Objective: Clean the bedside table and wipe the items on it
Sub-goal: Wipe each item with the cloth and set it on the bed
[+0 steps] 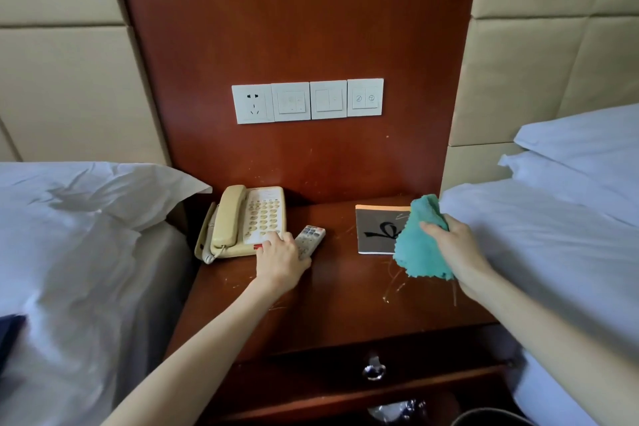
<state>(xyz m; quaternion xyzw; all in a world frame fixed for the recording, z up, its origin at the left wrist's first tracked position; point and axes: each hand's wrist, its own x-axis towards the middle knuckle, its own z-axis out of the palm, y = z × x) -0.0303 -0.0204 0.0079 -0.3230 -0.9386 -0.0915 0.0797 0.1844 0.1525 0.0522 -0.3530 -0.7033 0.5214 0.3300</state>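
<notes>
The scratched wooden bedside table (339, 290) stands between two beds. At its back left sits a beige telephone (242, 221) with its handset on the cradle. A grey remote control (310, 239) lies just right of the phone. My left hand (281, 258) rests over the remote's near end and touches the phone's front corner; whether it grips the remote is unclear. A grey notebook (378, 230) with an orange top edge lies at the back right. My right hand (449, 240) holds a bunched green cloth (418, 242) above the notebook's right side.
White pillows and bedding (86, 235) press against the table's left side, and more bedding (553, 235) lies on the right. A socket and switch panel (307, 100) sits on the wooden wall board. A drawer with a glass knob (373, 368) is below the tabletop.
</notes>
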